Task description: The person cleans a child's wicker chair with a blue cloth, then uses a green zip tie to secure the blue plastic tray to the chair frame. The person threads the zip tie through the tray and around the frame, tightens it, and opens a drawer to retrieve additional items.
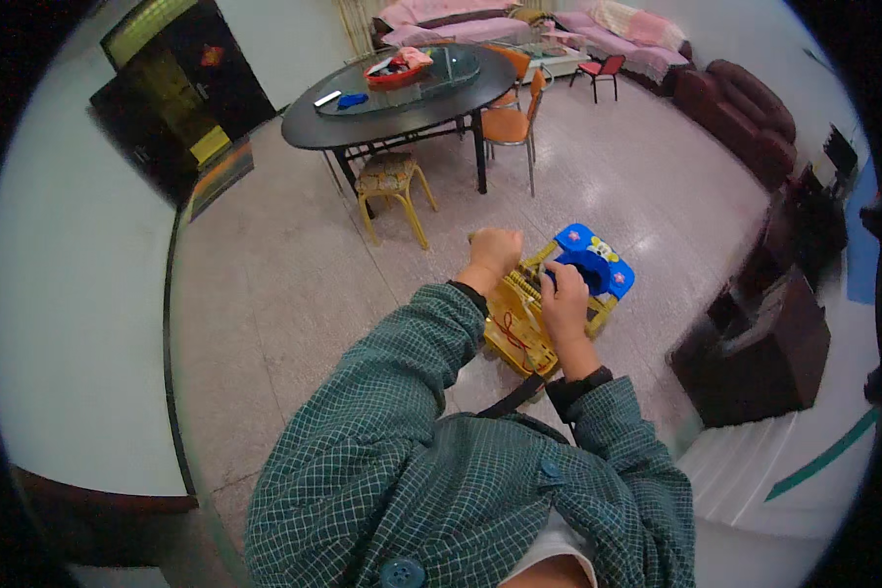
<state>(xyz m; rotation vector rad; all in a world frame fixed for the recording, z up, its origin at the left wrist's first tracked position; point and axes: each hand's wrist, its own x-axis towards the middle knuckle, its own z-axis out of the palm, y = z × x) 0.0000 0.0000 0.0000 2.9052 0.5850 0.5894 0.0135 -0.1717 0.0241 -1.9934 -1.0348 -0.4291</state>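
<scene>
child seat [519, 328], yellow and blue, is on the floor [363, 284] just in front of the person. its blue part [611, 258] has a dark round hollow, pale pink flower marks [575, 234] on its corners and a yellow cartoon figure [606, 251] between them; any finer print there is too small to make out. a thin red cord [510, 328] lies loosely curled on the yellow panel, close to a row of yellow ridges [522, 284].

left hand [498, 252] is curled like a fist over the yellow side, back of the hand up; its fingers are mostly hidden, so i cannot tell whether they grip anything. right hand [566, 302] is bent with fingers drawn in beside the blue part, covering some of it; whether it holds or only touches something cannot be told. the sleeves [363, 382] are green check, and a black strap [514, 397] by the panel's near end is partly hidden by the coat.

beyond, a round dark desk [304, 129] bears a red basket [392, 78] whose contents blur together. a red ornament [211, 56] hangs on the dark door [201, 88], its pattern unreadable. the room's edges are cut off by the round black rim.
</scene>
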